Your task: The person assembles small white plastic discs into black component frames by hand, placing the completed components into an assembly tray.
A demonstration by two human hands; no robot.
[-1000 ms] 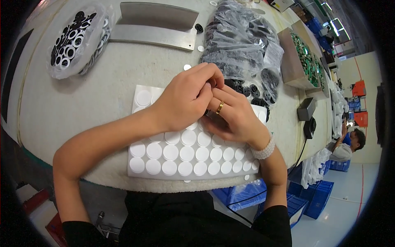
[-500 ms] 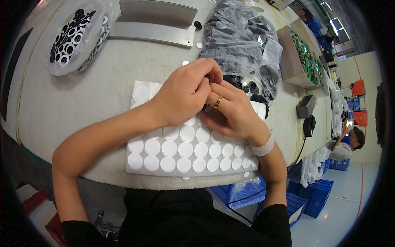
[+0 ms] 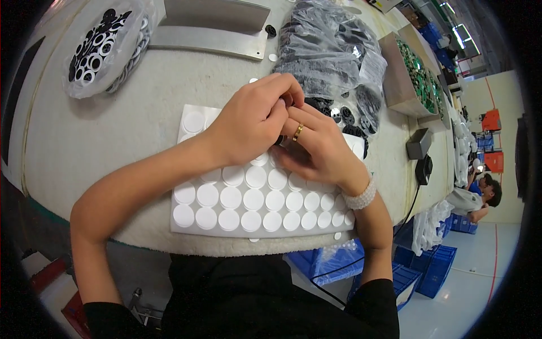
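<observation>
Above a sheet of round white stickers (image 3: 252, 200), my two hands meet with bent fingers. My left hand (image 3: 251, 121) is closed at the fingertips, and my right hand (image 3: 322, 144), with a ring and a beaded bracelet, curls against it. A small black part (image 3: 280, 139) shows between them; most of it is hidden by the fingers, so its exact kind cannot be made out. Just beyond my right hand lie loose round black parts (image 3: 347, 116), beside a heap of clear plastic bags (image 3: 322, 51) with black pieces inside.
A clear bag of black and white rings (image 3: 93, 62) lies at the far left, near a bent metal plate (image 3: 206, 42). At right stand a box of green circuit boards (image 3: 402, 93) and a small grey box (image 3: 419, 145). Blue crates (image 3: 432, 271) stand on the floor; people sit farther off.
My hands stay joined around the black part, with barely any shift of the fingers. The whole view has moved slightly, so the table things appear a little higher.
</observation>
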